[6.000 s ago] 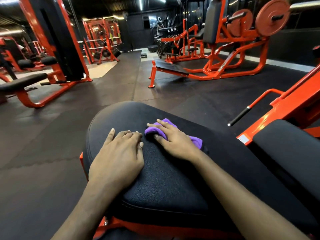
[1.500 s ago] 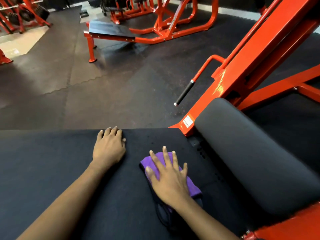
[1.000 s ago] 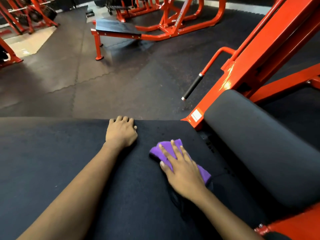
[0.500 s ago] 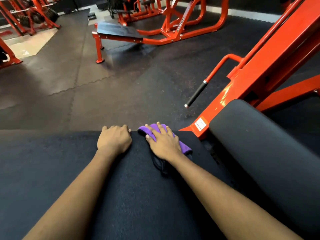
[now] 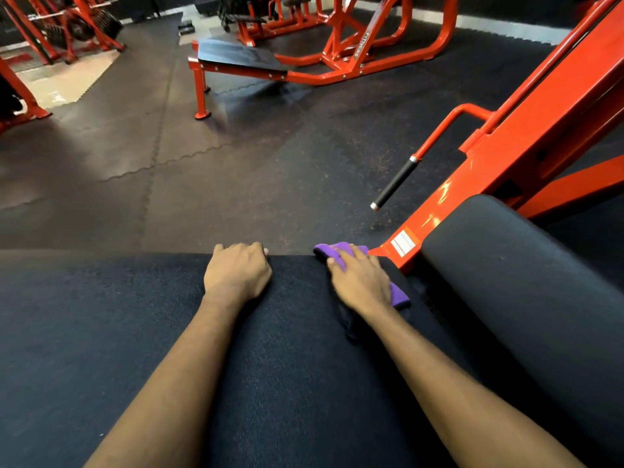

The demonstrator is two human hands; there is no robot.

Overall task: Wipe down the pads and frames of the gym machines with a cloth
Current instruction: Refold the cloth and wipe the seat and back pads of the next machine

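A dark rubber floor (image 5: 236,184) lies beyond the black pad (image 5: 101,332), at whose far edge the purple cloth (image 5: 400,295) is pressed under the flat right hand (image 5: 363,282), while the curled fingers of the left hand (image 5: 238,271) are hooked over that edge alongside. The stroke is probably best carried over the lip with even pressure. Just right of the right hand, an orange frame (image 5: 499,163) and second pad (image 5: 513,271) could be knocked.
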